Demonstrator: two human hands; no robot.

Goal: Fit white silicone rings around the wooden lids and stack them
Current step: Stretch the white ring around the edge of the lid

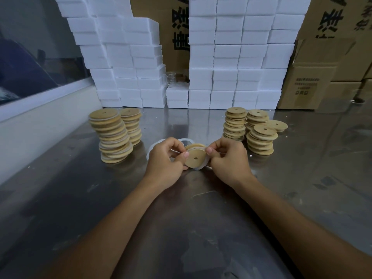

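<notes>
A round wooden lid (194, 158) with a small centre hole is held tilted just above the steel table, facing me. My left hand (166, 158) grips its left edge and my right hand (227, 158) pinches its right edge. A white silicone ring (201, 167) shows along the lid's lower right rim, partly hidden by my fingers. Loose white rings (186, 140) lie on the table behind my hands. Two leaning stacks of lids with white rings (112, 135) stand at the left. Several stacks of bare wooden lids (251, 129) stand at the right.
A wall of white foam boxes (221, 57) runs along the back of the steel table (191, 208). Cardboard cartons (314, 81) stand at the back right. A pale ledge (40, 121) borders the table's left side under a window.
</notes>
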